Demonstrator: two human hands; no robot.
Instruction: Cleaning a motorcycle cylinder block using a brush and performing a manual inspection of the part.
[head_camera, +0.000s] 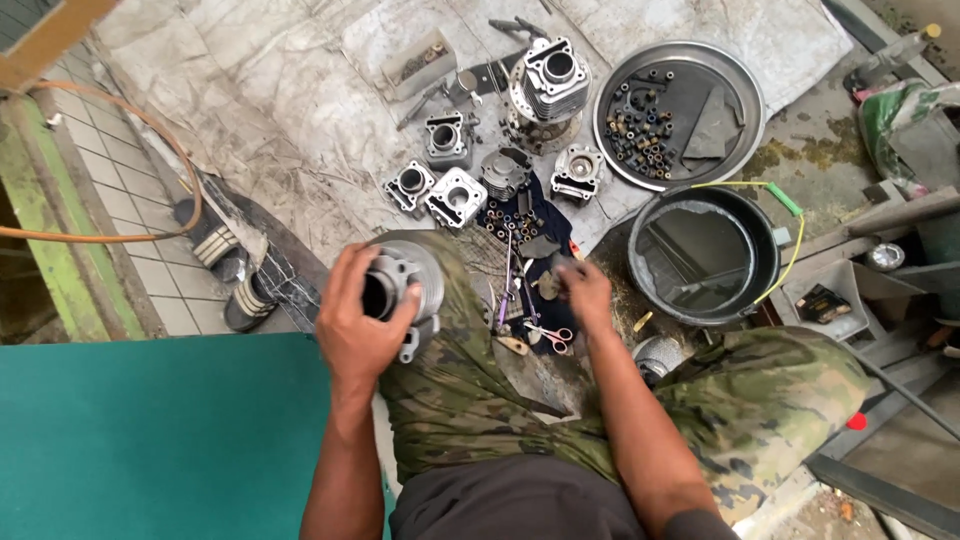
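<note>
My left hand (355, 322) grips a grey finned engine cylinder (408, 283) and holds it on my left knee, its bore facing left. My right hand (583, 292) reaches down between my knees, fingers pinched over small parts on the ground near a dark cloth (520, 222); what it holds is too blurred to tell. Scissors with pink handles (552, 337) lie just below that hand. Several more cylinders and cylinder heads (455, 197) lie on the grey sheet ahead, with a tall finned one (548, 82) behind them.
A round metal tray (745, 120) with several small nuts and bushings sits at the upper right. Below it stands a black basin (765, 262) of dark liquid. Sandals (215, 240) rest on tiles at the left. A green surface (150, 430) fills the lower left.
</note>
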